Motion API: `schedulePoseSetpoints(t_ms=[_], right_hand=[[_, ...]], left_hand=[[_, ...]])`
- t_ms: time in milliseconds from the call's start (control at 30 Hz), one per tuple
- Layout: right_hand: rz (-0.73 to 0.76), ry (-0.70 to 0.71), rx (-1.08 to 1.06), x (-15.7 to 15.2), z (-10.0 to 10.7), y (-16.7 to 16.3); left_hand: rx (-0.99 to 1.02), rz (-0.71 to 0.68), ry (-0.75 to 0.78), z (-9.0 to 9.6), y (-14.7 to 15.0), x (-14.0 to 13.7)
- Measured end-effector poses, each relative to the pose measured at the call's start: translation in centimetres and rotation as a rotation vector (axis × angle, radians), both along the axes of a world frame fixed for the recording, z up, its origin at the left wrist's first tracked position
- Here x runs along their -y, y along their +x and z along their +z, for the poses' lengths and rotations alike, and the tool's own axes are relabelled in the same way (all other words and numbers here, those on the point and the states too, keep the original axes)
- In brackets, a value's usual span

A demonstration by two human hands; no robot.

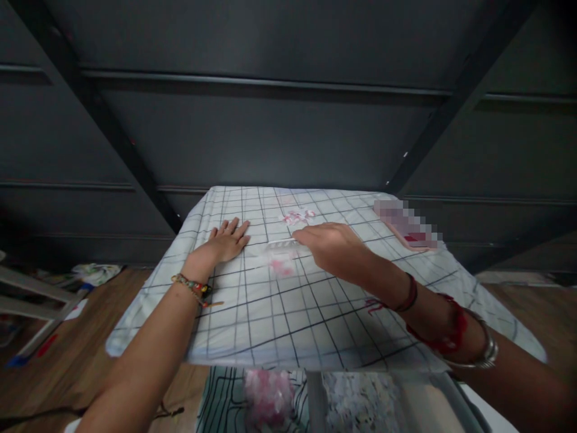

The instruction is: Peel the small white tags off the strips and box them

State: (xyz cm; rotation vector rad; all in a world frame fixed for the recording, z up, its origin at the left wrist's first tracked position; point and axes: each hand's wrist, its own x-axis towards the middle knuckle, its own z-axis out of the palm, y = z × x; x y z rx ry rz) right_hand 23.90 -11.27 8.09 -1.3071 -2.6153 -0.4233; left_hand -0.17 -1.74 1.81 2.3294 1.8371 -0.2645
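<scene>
A small clear plastic piece with a white ribbed strip [280, 245] lies near the middle of the bench, a little toward the far edge, on the white cloth with a dark grid [288, 313] that covers the whole top. My right hand [331, 245] rests over its right end, palm down, fingers reaching left so the tips touch or nearly touch the strip; I cannot tell whether I am pinching it or only pressing on it. A faint pink patch [282, 267] shows just on the near side of the strip, too blurred to name.

My left hand [225, 242] lies flat and released on the cloth just to the left of the strip, fingers spread and pointing toward the far edge, holding nothing. A beaded bracelet [192, 286] sits on that wrist. On my right wrist there is a dark red cord [409, 294], and farther up the forearm a thick red thread band [451, 337] and a metal bangle [484, 352].

Beyond the strip, near the far edge, lies a small scatter of pink and white bits [298, 215]. Toward the far right corner sits a flat pink thing [408, 225], partly blurred out. Below the near edge I see more grid-patterned fabric [223, 400] with a pink bundle [268, 397] on it. A wooden floor [58, 361] runs along the left side of the bench, and a dark panelled wall [270, 120] stands behind it.
</scene>
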Motion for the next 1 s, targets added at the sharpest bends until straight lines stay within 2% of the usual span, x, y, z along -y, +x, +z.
schedulePoseSetpoints(t_ms=[100,167,333,433,500,633,733,800,867,933,1000], right_hand=[[0.110,0.104,-0.099,0.0,-0.1,-0.2],[0.147,0.118,-0.141,-0.9,0.0,-0.6],[0.296,-0.046,-0.144,-3.0,-0.6,-0.8],[0.425,-0.070,-0.197,-2.4,-1.1,0.9],[0.437,-0.075,-0.240,-1.5,-0.9,2.3],[0.361,0.016,-0.216,0.4,0.6,4.8],[0.170,0.152,-0.125,1.2,1.4,5.9],[0.010,0.183,-0.026,1.6,1.5,6.3],[-0.113,0.161,0.071,2.2,1.2,6.3],[-0.171,0.121,0.114,2.9,0.8,5.8],[-0.188,0.091,0.097,3.8,0.5,5.0]], left_hand=[[0.007,0.005,-0.001,0.1,0.1,0.1],[0.011,-0.001,0.001,0.2,0.1,0.2],[0.013,-0.020,0.013,0.0,-0.1,0.1],[0.021,-0.026,0.027,-0.4,-0.3,-0.1],[0.028,-0.024,0.030,-0.7,-0.4,-0.3],[0.036,-0.017,0.023,-0.6,-0.3,-0.3],[0.050,-0.071,0.005,0.0,0.1,0.2],[0.074,-0.182,-0.027,0.4,0.7,0.8],[0.128,-0.361,-0.079,0.7,1.6,1.4],[0.164,-0.497,-0.152,0.9,2.3,2.0],[0.159,-0.539,-0.221,1.0,2.7,2.4]])
